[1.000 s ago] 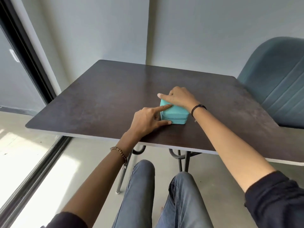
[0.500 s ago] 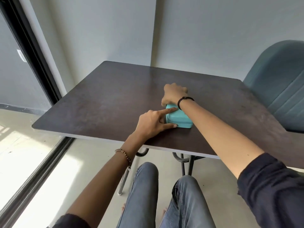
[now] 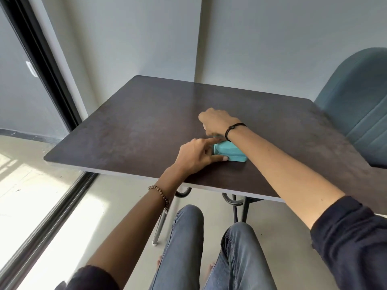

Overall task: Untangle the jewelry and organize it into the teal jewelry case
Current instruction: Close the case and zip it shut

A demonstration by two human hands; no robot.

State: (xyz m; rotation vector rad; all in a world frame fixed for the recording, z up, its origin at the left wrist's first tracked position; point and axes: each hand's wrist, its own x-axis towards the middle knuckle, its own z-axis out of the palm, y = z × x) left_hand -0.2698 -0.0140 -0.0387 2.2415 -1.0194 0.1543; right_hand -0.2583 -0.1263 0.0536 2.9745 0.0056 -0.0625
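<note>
Around: chair point(image 3: 360, 109) well right of the case point(image 3: 230, 150).
Case: closed, on the table point(image 3: 136, 126).
Left grip point(image 3: 194, 155): forefinger and thumb pinch its left end.
Right grip point(image 3: 217, 122): curled over its far end, hiding it; I cannot tell what it holds.
</note>
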